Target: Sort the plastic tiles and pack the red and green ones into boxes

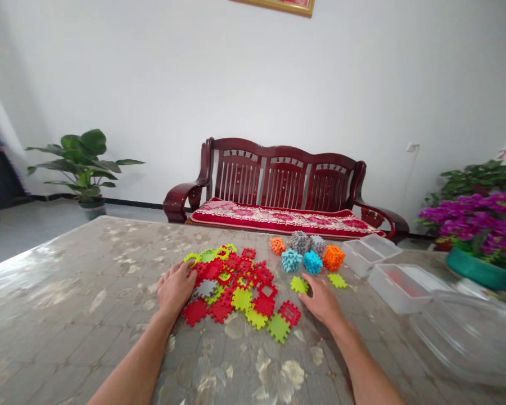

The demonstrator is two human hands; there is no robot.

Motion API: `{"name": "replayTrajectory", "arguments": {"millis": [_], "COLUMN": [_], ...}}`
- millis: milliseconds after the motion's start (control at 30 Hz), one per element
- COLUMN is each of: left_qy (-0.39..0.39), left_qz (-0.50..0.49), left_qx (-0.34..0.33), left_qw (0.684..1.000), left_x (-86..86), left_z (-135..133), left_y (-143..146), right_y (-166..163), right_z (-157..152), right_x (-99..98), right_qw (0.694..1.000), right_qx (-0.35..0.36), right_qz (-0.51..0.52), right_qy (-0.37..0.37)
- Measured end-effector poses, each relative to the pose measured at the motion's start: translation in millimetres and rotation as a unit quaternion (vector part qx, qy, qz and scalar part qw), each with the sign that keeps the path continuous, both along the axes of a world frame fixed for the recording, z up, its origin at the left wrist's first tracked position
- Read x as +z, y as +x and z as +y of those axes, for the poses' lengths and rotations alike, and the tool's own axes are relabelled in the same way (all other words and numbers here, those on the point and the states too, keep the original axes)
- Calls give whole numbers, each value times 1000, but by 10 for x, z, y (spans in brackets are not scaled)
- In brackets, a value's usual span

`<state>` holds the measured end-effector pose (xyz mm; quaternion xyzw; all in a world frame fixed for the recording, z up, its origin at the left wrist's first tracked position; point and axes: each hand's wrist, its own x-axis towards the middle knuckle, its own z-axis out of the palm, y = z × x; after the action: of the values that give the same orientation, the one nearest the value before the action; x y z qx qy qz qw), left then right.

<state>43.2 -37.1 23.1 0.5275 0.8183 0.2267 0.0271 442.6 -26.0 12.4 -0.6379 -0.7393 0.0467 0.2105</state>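
A loose heap of red interlocking tiles [213, 270], mixed with yellow-green tiles [242, 299] and a grey tile [206, 288], lies flat in front of me. My left hand [176, 288] rests at the heap's left edge with loosely spread fingers, its fingertips against a red tile. To the right of the heap, my right hand [321, 299] has its thumb and index finger at the edge of a single yellow-green tile [299, 284], which is on the table. Another yellow-green tile [337, 280] lies just beyond that hand.
Behind my right hand stand several assembled blocks, including an orange block [334, 258] and a blue block [312, 262]. Clear plastic boxes [398, 298] and a clear lid [468, 332] are at the right on the patterned table [88, 304]. A flower pot [483, 267] is beyond them.
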Motion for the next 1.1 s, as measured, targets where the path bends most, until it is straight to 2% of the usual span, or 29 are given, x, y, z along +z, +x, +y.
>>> {"name": "replayTrajectory", "arguments": {"millis": [100, 367, 467, 600, 733, 833, 967, 1100], "left_qy": [-3, -11, -17, -27, -27, -18, -13, -20], "left_qz": [2, 11, 16, 19, 18, 19, 18, 13], "left_qx": [0, -4, -5, -6, -9, -9, -10, -13], "left_qw": [1000, 1000, 1000, 999, 999, 1000, 1000, 1000], "left_x": [-13, -46, -33, -12, -11, -20, -11, 15], "left_z": [10, 36, 32, 28, 29, 25, 16, 10], "left_y": [-11, -48, -47, -46, -45, -42, -38, -37], "right_y": [-16, -56, 42, 295, 533, 632, 658, 635], "right_z": [-15, -58, -35, -3, 8, 16, 40, 66], "right_x": [5, -8, -9, 23, 82, 113, 117, 111], "right_qw": [1000, 998, 993, 978, 957, 944, 937, 936], "right_qx": [5, -8, -55, -155, -266, -318, -346, -344], "right_qz": [-17, -28, -9, 11, -14, -35, -47, -69], "right_qy": [1, 63, 105, 137, 115, 81, 29, 13]}}
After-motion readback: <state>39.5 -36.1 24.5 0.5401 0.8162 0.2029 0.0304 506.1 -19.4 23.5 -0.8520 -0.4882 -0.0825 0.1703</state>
